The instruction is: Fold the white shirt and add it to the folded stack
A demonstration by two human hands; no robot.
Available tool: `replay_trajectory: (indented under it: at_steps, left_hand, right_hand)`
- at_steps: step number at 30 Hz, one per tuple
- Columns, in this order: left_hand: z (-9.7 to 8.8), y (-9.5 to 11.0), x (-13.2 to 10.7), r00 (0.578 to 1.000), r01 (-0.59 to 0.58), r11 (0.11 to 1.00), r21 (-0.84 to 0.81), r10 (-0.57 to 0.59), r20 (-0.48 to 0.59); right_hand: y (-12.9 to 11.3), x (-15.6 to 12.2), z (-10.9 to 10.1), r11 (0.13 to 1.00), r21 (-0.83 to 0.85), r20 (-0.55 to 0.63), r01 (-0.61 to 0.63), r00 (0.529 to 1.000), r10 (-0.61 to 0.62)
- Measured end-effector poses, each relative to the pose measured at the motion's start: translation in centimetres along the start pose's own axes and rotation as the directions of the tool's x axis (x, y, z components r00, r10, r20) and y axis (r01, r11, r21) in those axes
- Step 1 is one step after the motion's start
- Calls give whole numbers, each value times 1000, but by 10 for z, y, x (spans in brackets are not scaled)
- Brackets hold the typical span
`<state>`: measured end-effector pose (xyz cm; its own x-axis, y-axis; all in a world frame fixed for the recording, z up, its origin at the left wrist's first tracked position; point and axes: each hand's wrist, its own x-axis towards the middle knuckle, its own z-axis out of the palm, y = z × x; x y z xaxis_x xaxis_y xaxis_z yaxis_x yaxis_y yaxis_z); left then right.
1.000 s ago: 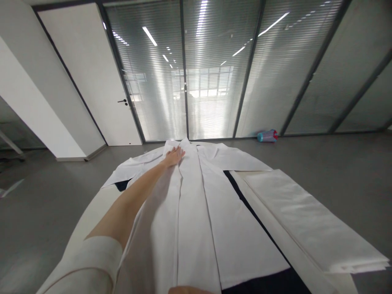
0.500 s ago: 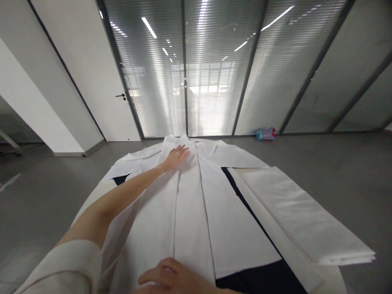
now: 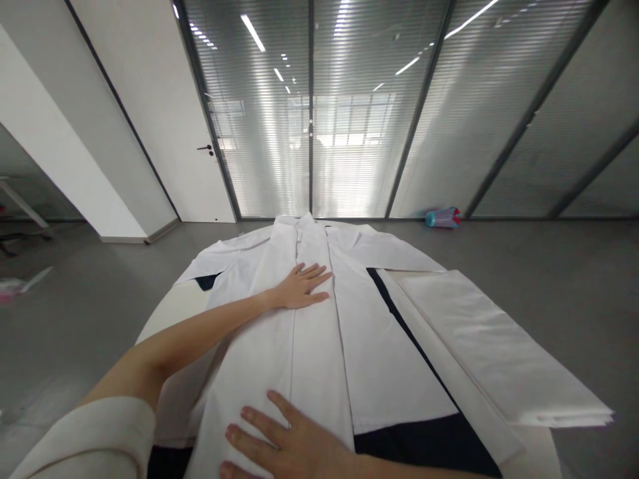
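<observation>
A white long garment (image 3: pixel 389 372), which looks like a shirt or coat, lies spread out with its collar at the far end and its sleeves out to the sides. My left hand (image 3: pixel 302 286) rests flat on its front panel, fingers spread, around the middle of the garment. Closer to me, my right hand (image 3: pixel 294 442) lies on the lower part of the same panel with its fingers apart. Dark cloth (image 3: pixel 414 439) shows beneath the garment's hem and along its right side.
The garment lies on a pale rounded table (image 3: pixel 536 452). Folded white cloth (image 3: pixel 499 352) overhangs the table's right edge. Beyond are a glass partition with blinds (image 3: pixel 349 100), a white door (image 3: pixel 164 133) and a blue-and-red bin-like object (image 3: pixel 442 218) on the grey floor (image 3: pixel 564 286).
My left hand has slid down the front from near the collar toward me. My right hand's fingers have spread out on the lower panel. The view has shifted slightly.
</observation>
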<state>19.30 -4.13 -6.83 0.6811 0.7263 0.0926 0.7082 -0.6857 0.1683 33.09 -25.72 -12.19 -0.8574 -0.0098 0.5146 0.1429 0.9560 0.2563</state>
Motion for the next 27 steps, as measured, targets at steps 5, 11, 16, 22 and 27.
replay_trajectory:
  at_steps: [5, 11, 16, 22, 27]
  left_hand:
    - [-20, 12, -36, 996, -67, 988, -137, 58, -72]
    - [-44, 59, -152, 977, -170, 967, -190, 140, -160]
    - [-31, 101, -226, 978, -208, 967, -150, 207, -22]
    - [-25, 128, -246, 946, -284, 952, -114, 298, 129]
    - [-29, 146, -264, 938, -320, 933, -164, 337, 88]
  right_hand:
    - [2, 3, -12, 999, 53, 21, 11, 1000, -12]
    - [30, 22, -68, 965, 258, -98, 36, 995, -11]
    - [49, 20, -112, 893, 377, -114, -244, 945, 306]
    - [23, -17, -97, 851, 285, 419, -442, 855, 304]
    - [13, -26, -94, 858, 271, 461, -436, 841, 282]
